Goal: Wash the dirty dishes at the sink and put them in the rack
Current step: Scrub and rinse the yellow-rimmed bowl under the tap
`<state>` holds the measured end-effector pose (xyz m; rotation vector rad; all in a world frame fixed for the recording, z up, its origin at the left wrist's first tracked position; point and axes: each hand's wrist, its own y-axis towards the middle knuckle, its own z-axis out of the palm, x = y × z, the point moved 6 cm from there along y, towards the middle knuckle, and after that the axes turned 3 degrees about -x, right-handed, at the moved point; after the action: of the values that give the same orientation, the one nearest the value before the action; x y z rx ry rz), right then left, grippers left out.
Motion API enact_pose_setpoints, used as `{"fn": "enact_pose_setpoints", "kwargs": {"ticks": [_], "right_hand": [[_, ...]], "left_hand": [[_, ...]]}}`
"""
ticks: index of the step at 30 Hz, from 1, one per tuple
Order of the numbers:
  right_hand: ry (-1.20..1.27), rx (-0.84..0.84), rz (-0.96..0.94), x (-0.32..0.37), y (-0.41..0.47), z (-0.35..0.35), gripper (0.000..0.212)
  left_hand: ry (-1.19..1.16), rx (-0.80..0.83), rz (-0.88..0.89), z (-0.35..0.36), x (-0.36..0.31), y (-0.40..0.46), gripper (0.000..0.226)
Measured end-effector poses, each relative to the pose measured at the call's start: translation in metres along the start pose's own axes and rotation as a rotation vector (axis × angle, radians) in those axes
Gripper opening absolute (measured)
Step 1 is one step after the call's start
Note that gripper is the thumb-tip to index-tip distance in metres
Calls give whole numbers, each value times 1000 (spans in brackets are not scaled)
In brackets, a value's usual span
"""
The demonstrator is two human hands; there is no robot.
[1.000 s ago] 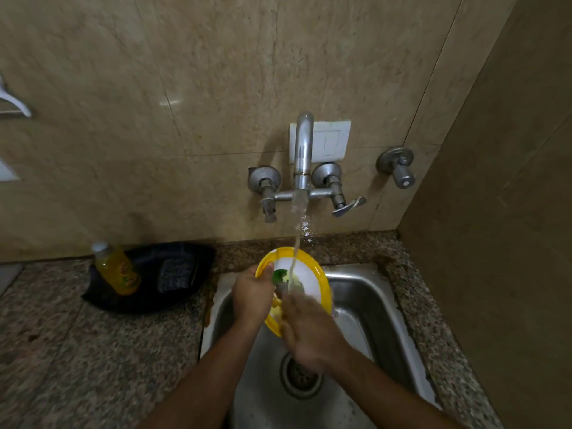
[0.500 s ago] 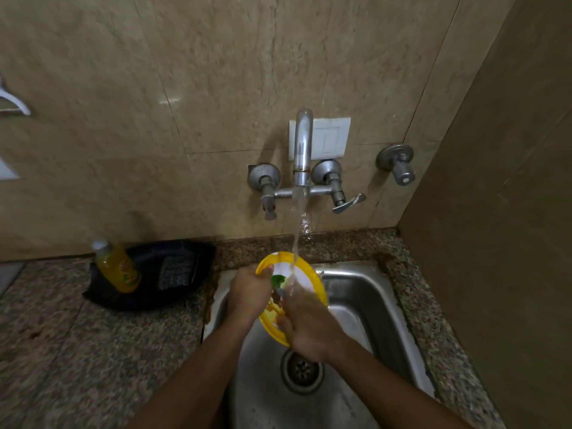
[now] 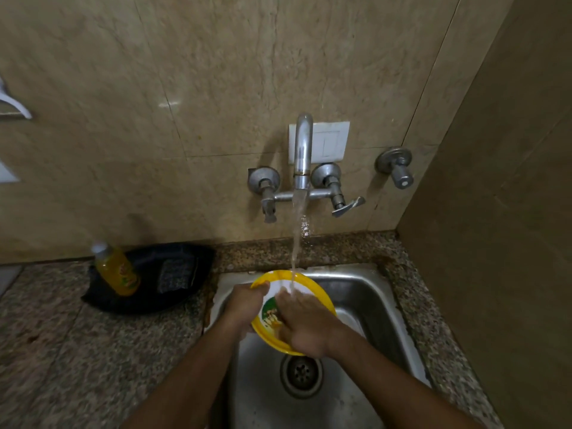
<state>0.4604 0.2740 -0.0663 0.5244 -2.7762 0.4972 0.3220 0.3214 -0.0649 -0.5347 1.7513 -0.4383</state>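
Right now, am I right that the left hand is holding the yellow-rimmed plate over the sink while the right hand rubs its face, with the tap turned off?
Not quite: the tap is running, and its stream lands on the yellow-rimmed plate, as the head view shows. The rest stands: the left hand grips the plate's rim over the sink and the right hand rubs its face.

Beige glossy marble-look wall tiles behind, darker brown tiled side wall on right. Speckled grey-brown granite countertop near left. White plastic switch plate on far wall. Small round steel wall valve far right. Black fabric pouch and yellow liquid bottle far left. Dim light.
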Motion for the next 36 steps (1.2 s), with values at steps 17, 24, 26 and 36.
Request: {"fn": "enact_pose_setpoints", "kwargs": {"ticks": [17, 24, 26, 36], "right_hand": [[-136, -524, 192, -20, 12, -62, 31], [193, -721, 564, -12, 24, -77, 49], [19, -774, 314, 4, 27, -75, 46], [661, -454, 285, -32, 15, -35, 24]], "left_hand": [[-56, 192, 158, 28, -13, -27, 30], [59, 82, 332, -5, -11, -21, 50], [17, 66, 325, -21, -13, -19, 51], [-249, -18, 234, -49, 1, -10, 21]]}}
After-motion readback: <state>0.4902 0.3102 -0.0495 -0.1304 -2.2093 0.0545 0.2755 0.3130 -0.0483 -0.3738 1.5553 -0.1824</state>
